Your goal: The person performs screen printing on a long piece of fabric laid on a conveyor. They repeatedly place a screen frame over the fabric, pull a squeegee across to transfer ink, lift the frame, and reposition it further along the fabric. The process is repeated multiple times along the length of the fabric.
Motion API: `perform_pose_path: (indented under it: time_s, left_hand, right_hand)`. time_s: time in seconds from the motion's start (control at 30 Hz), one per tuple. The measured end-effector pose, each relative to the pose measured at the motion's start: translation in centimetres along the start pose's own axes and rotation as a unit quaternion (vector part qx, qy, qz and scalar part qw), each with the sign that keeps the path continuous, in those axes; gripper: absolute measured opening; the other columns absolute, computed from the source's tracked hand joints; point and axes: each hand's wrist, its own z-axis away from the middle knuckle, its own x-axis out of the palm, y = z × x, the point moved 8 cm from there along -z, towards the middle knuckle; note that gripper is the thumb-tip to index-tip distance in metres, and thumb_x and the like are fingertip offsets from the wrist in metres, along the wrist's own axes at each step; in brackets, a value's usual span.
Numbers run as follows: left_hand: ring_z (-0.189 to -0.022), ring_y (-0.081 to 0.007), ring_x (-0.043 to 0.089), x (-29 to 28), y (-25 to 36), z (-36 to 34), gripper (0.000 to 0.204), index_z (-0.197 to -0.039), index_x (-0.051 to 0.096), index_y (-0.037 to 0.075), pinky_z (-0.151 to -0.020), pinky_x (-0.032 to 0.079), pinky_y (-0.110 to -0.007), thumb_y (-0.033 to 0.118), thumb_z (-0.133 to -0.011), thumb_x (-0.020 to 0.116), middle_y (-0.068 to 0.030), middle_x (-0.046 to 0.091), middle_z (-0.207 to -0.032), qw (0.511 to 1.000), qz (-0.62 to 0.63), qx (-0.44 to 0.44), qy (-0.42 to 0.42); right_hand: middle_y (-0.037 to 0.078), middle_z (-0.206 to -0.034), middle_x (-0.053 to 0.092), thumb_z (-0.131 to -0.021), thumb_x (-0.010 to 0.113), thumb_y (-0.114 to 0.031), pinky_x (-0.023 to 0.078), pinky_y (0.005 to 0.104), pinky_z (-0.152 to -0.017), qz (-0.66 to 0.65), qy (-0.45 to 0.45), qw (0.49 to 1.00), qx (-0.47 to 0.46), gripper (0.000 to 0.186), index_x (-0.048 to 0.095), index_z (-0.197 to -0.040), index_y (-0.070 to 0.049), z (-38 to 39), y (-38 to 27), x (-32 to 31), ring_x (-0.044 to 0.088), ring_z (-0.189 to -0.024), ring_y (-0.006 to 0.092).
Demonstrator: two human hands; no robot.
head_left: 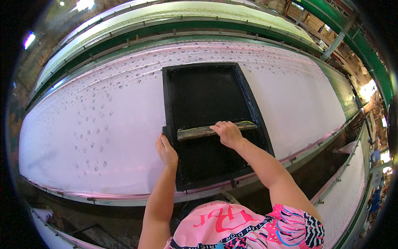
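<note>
Right hand [227, 133] reaching forward, gripping a worn straight bar [192, 133], left hand [166, 151] slightly curled at a black rectangular frame [167, 95], grip unclear, smooth cloth [134, 106] left of that hand

Pale cloth [132, 124], black frame [168, 99] on table [346, 96]

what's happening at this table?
A person's right hand grips a long bar lying crosswise inside a black frame. Their left hand is at the frame's left edge. The frame lies on pale fabric; small dark marks dot the cloth to its left and beyond it.
</note>
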Motion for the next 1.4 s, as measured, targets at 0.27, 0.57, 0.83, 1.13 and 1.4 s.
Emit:
perform_pose_path:
  time_s: [0.27,0.57,0.83,1.13,1.4]
  left_hand:
    - [-0.129,-0.0431,0.061,-0.5,1.2,0.2,0.051,-0.143,0.065,-0.008,-0.113,0.047,-0.049,0.033,-0.12,0.045,-0.0264,0.066,-0.135,0.999,-0.039,0.003,0.008]
    - [-0.127,-0.0413,0.062,-0.5,2.1,0.4,0.052,-0.145,0.063,-0.008,-0.11,0.049,-0.048,0.034,-0.12,0.047,-0.0256,0.065,-0.137,0.995,-0.097,-0.027,0.022]
    - [-0.127,-0.0415,0.062,-0.7,2.4,0.4,0.055,-0.145,0.064,-0.008,-0.112,0.048,-0.048,0.038,-0.119,0.049,-0.0249,0.065,-0.135,0.991,-0.122,-0.033,0.031]
    - [-0.123,-0.0422,0.062,-0.3,2.5,0.3,0.058,-0.142,0.064,-0.008,-0.109,0.048,-0.049,0.042,-0.118,0.048,-0.0253,0.065,-0.132,0.991,-0.13,-0.025,0.017]
    - [-0.12,-0.0418,0.063,-0.2,3.4,0.2,0.054,-0.141,0.066,-0.006,-0.108,0.049,-0.049,0.04,-0.12,0.047,-0.0242,0.066,-0.129,0.992,-0.12,-0.028,0.015]
  right_hand:
    - [0.014,-0.117,0.076,-0.096,0.066,-0.003,0.061,0.047,-0.1,0.023,-0.026,0.999,0.038,0.035,0.077,-0.128,-0.013,-14.2,9.7,1.8,0.076,-0.112,0.0341]
    - [0.013,-0.119,0.075,-0.095,0.064,-0.002,0.06,0.0475,-0.104,0.034,-0.005,0.998,0.049,0.043,0.079,-0.132,-0.017,-26.6,19.5,3.9,0.075,-0.115,0.0345]
    - [0.014,-0.123,0.077,-0.093,0.064,0.001,0.062,0.0509,-0.102,0.007,-0.01,0.998,0.058,0.044,0.08,-0.131,-0.016,-31.3,23.1,3.1,0.076,-0.118,0.0359]
    - [0.014,-0.124,0.078,-0.092,0.066,-0.002,0.061,0.0492,-0.105,0.012,-0.025,0.999,0.039,0.044,0.079,-0.132,-0.017,-31.7,26.7,4.4,0.075,-0.12,0.0349]
    - [0.016,-0.126,0.079,-0.093,0.069,-0.015,0.059,0.0507,-0.106,0.01,-0.117,0.993,0.009,0.039,0.078,-0.131,-0.015,-29.2,24.4,2.8,0.074,-0.122,0.036]
